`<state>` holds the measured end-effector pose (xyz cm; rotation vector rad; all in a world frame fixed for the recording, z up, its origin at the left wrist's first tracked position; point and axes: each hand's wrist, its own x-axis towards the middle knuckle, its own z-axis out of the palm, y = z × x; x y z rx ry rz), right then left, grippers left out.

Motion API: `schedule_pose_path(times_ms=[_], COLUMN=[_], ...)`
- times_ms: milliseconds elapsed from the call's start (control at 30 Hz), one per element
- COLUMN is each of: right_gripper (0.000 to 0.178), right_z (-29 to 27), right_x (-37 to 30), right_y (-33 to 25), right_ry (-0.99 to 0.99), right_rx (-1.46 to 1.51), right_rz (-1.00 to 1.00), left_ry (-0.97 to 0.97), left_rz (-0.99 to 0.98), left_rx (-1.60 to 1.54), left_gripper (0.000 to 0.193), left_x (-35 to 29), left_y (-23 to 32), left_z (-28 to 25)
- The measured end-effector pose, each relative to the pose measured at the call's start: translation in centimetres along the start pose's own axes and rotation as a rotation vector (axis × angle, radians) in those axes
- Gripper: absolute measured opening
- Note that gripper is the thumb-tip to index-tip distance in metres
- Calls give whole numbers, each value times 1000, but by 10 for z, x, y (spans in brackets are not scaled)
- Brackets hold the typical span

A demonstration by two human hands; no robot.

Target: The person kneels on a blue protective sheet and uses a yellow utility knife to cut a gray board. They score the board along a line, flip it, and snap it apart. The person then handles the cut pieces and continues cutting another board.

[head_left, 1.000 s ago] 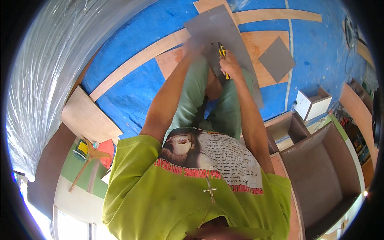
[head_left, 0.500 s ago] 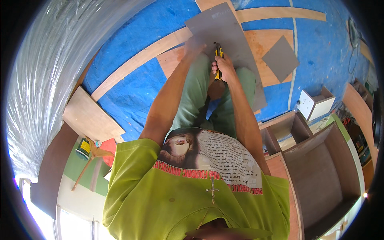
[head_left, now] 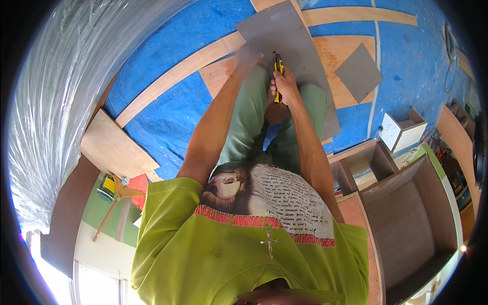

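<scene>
My right hand (head_left: 285,87) is closed around yellow-and-black handled pliers (head_left: 279,66), their tip pointing away from me. A long grey board (head_left: 300,56) lies beneath them and beside my knees. Close to the plier tip is a small dark spot on the board; whether the jaws touch it I cannot make out. My left hand (head_left: 246,59) is at the board's left edge, near my left knee, and is blurred, so its finger grip is unclear.
Blue sheeting (head_left: 173,66) covers the floor under wooden strips and plywood pieces. A square grey panel (head_left: 359,73) lies to the right. Open cabinet boxes (head_left: 406,223) stand at lower right, with a small white drawer box (head_left: 401,131) beyond. Clear plastic wrap (head_left: 61,101) hangs at left.
The view has shifted very slightly. Both hands and the pliers stay nearly in the same place over the board.
</scene>
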<state>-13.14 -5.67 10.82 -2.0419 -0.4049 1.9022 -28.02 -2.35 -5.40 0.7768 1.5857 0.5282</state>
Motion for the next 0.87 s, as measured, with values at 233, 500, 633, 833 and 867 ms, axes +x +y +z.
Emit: schedule_pose_path(times_ms=[233, 500, 633, 833, 867], right_gripper=[18, 18, 16, 15, 15], right_z=[-4, -5, -2, 3, 3], right_x=[4, 5, 3, 2, 2], right_y=[0, -1, -6, -12, -11], right_ry=[-15, -13, -44, -37, -37], right_rx=[12, -47, 43, 98, 98], right_rz=[-7, 16, 39, 72, 73], left_ry=[4, -6, -20, -7, -8], left_rz=[-14, -23, -30, 1, 0], left_rx=[3, -6, 106, 88, 89], left_gripper=[40, 48, 50, 50, 50], left_x=[1, 3, 4, 8, 9], left_y=[-4, -5, -1, -12, -15], left_z=[-1, 0, -1, 0, 1])
